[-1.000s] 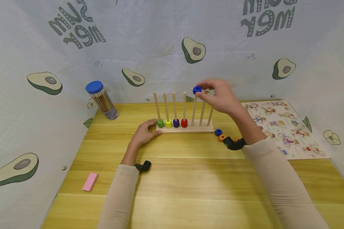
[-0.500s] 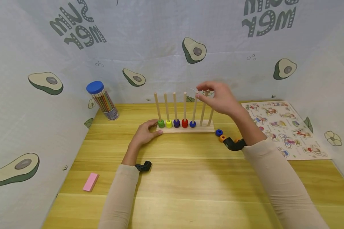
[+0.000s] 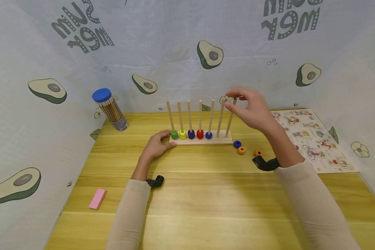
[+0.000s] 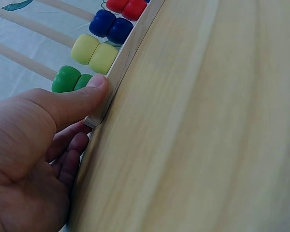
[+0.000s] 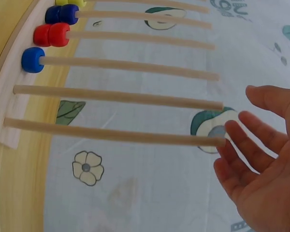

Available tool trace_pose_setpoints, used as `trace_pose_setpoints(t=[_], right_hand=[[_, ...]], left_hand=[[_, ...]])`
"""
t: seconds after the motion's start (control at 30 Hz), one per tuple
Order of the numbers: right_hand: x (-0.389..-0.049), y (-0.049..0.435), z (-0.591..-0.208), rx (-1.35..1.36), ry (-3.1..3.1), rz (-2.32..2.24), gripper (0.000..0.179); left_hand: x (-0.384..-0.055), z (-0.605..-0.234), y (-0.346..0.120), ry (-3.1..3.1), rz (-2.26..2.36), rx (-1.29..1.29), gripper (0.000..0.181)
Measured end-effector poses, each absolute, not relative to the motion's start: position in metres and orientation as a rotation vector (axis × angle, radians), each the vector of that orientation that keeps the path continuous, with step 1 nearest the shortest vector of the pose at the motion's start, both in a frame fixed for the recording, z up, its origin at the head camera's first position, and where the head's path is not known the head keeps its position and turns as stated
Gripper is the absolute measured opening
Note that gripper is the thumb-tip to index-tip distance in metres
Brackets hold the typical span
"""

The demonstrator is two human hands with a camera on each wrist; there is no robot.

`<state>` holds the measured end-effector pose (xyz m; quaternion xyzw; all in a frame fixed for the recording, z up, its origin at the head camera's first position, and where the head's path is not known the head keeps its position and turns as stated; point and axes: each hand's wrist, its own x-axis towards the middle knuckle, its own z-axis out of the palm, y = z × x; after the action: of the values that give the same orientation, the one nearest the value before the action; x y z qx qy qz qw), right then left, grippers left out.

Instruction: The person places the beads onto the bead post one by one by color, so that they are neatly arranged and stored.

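A wooden bead stacker [image 3: 218,140] stands on the table with several upright pegs. From the left, its pegs bear green beads [image 4: 66,79], yellow beads [image 4: 85,49], dark blue beads [image 4: 102,23], red beads [image 5: 51,35] and a single blue bead [image 5: 33,60]. The two rightmost pegs are bare. My left hand [image 3: 156,145] grips the left end of the base, thumb on its front edge and fingers behind. My right hand [image 3: 248,108] holds nothing, its fingers spread around the tops of the rightmost pegs. Right of the base lie a loose blue bead [image 3: 237,144] and orange beads [image 3: 241,150].
A puzzle board with picture pieces [image 3: 318,139] lies at the right. A blue-lidded jar of colored sticks [image 3: 112,111] stands at the back left, and a pink block [image 3: 98,199] lies at the front left. A patterned cloth [image 3: 175,41] hangs behind the table.
The blue bead left my right hand and dropped down the fifth peg to the base. The right hand then moved right, toward the last pegs. My left hand stayed put.
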<state>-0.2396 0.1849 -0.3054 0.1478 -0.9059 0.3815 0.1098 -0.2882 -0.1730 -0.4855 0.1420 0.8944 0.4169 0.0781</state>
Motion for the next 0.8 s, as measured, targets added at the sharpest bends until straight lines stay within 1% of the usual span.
trace_pose_setpoints(t=[0.2, 0.4, 0.8], right_hand=[[-0.226, 0.2, -0.314, 0.399, -2.584, 1.114, 0.037], [-0.21, 0.214, -0.327, 0.352, -2.597, 1.11, 0.038], [-0.196, 0.233, -0.377, 0.241, -2.756, 1.104, 0.047]], left_hand=[[-0.289, -0.487, -0.174, 2.674, 1.261, 0.422, 0.065], [-0.289, -0.486, -0.174, 2.672, 1.273, 0.429, 0.065], [-0.287, -0.486, -0.173, 2.674, 1.273, 0.434, 0.064]])
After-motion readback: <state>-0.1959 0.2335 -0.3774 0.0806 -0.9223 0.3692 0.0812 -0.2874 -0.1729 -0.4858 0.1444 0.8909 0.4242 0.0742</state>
